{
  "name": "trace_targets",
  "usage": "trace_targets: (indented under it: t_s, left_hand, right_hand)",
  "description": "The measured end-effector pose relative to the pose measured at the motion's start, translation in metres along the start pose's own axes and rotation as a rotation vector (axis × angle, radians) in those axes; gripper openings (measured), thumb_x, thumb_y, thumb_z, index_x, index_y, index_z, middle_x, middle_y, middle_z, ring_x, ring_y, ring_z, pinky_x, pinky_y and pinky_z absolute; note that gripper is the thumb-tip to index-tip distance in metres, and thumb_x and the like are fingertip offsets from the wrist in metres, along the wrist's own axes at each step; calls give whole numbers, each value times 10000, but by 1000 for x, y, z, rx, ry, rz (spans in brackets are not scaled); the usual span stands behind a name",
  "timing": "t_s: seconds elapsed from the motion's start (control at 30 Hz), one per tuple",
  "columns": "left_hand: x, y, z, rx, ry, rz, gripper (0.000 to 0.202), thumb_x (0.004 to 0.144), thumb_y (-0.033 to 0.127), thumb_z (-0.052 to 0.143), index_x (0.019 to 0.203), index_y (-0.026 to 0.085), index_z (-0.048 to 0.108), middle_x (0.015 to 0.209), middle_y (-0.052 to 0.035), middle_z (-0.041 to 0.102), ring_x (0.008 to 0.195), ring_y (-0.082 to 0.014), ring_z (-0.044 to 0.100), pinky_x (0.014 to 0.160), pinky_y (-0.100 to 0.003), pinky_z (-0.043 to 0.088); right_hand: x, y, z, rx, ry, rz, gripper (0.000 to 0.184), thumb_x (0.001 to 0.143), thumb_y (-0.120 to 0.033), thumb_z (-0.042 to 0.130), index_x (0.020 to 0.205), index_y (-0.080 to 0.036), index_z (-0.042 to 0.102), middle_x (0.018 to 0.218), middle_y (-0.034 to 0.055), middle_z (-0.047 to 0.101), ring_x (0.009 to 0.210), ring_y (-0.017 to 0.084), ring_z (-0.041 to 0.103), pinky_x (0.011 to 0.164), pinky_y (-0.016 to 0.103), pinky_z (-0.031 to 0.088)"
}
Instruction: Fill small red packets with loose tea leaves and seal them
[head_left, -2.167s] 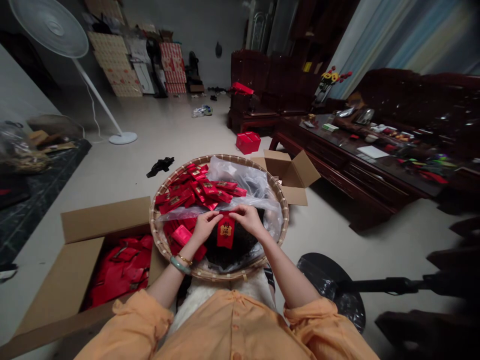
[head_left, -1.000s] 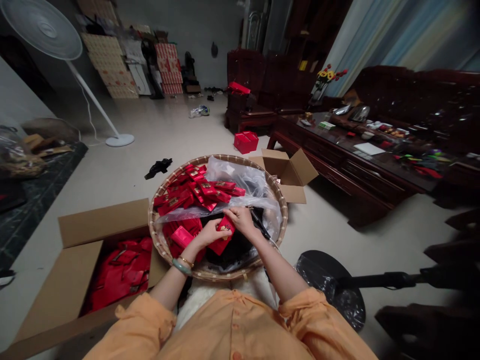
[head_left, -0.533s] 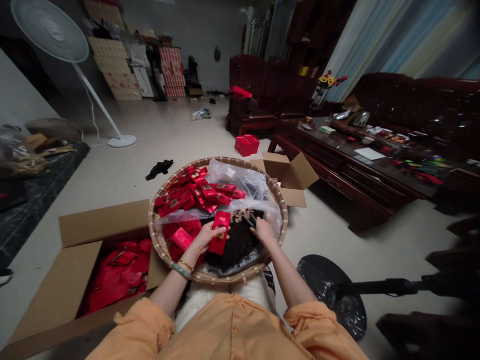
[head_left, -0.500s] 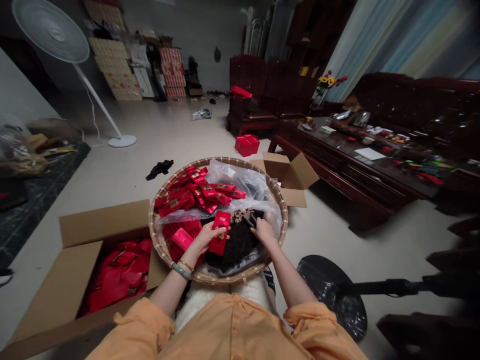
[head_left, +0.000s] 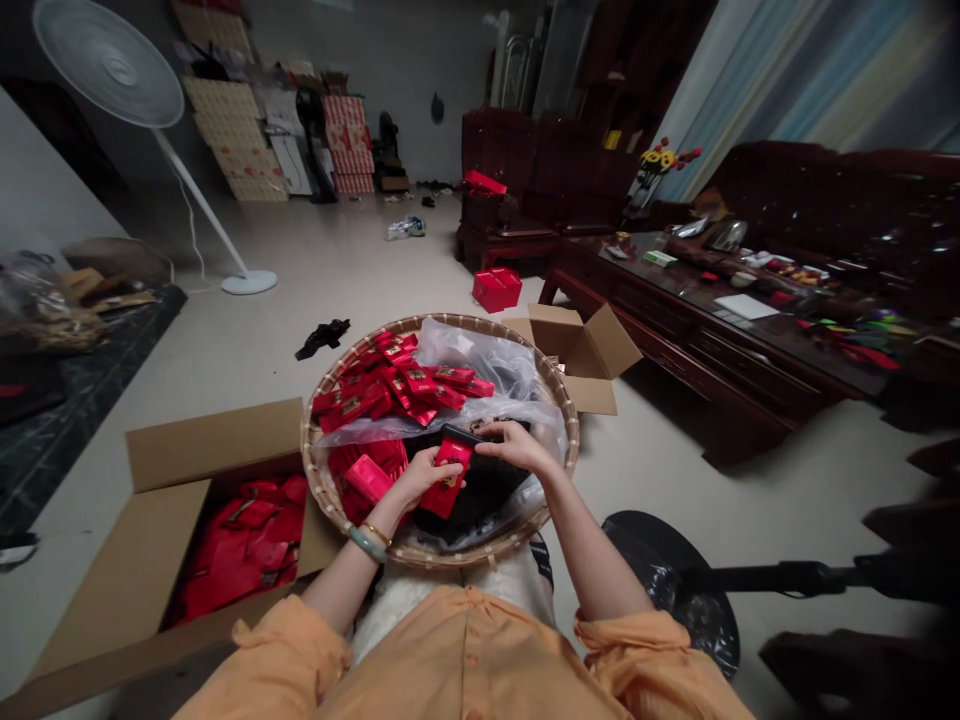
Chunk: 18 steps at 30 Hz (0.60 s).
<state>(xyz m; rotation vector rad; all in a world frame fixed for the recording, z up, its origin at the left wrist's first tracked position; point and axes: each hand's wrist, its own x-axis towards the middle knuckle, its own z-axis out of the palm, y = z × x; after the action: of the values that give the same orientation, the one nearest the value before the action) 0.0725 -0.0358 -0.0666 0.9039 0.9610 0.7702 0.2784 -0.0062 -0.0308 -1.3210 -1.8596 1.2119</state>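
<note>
My left hand [head_left: 422,478] grips an upright red packet [head_left: 448,482] with a printed front, thumb across it. At the packet's top edge, my right hand [head_left: 514,446] has its fingers closed on a slim black tool [head_left: 461,434], which lies across the packet's mouth. I cannot make out the tool's exact kind. Below both hands is a dark heap of loose leaf-like bits [head_left: 487,490] on clear plastic sheeting [head_left: 480,350]. All of this is inside a round woven bamboo basket [head_left: 576,440] on my lap. Filled-looking red packets [head_left: 397,380] are heaped at its far left; flatter ones [head_left: 367,478] lie nearer.
An open cardboard box [head_left: 161,560] holding red packets stands at my left. Another open box [head_left: 592,350] is beyond the basket, near a red carton [head_left: 496,289]. A dark wooden table [head_left: 675,320] is to the right, and a black round base [head_left: 667,570] lies nearer. A white fan [head_left: 251,282] stands back left.
My right hand has moved left and up from the dark heap, bringing the black tool to the packet's top. The packet has tilted slightly and shifted right in my left hand.
</note>
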Motion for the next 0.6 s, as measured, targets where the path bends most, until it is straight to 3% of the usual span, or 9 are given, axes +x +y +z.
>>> trace_targets:
  t_s: [0.27,0.6]
  left_hand:
    - [-2,1,3,-120,-16,4,490,697,537,651,917,102,599,815,-114,701,578,-179,665,520,-246,497]
    - [0,-1,2,-116,-1,18,449,680,486,682,889,96,613,728,-86,691,605,-197,671,544,-250,501]
  right_hand:
    - [2,3,8,-77,90,37,259,670,-271,687,905,-166,717,869,32,711,825,209,624,770,307,458]
    - [3,5,10,-104,125,15,265,681,-261,684,930,-180,721,910,43,713,818,216,624,794,322,454]
